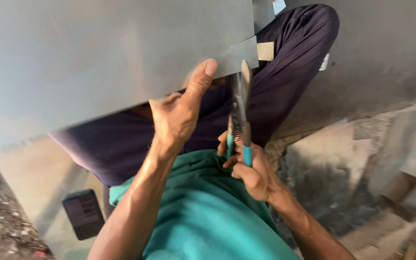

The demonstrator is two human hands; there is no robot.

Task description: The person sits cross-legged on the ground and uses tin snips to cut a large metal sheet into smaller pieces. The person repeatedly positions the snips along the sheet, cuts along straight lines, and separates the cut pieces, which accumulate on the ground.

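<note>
Grey flat sheet metal [97, 62] rests on the lap, left hand [176, 113] clamped on its edge; at three o'clock, right hand [253, 173] squeezes teal-handled tin snips [239, 113], cut barely begun.

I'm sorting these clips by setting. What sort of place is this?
Probably an informal sheet-metal workshop, with work done low to the ground. The left hand steadies a large grey metal sheet, the right hand grips teal-handled tin snips at its edge, and the rough floor is littered with debris.
</note>
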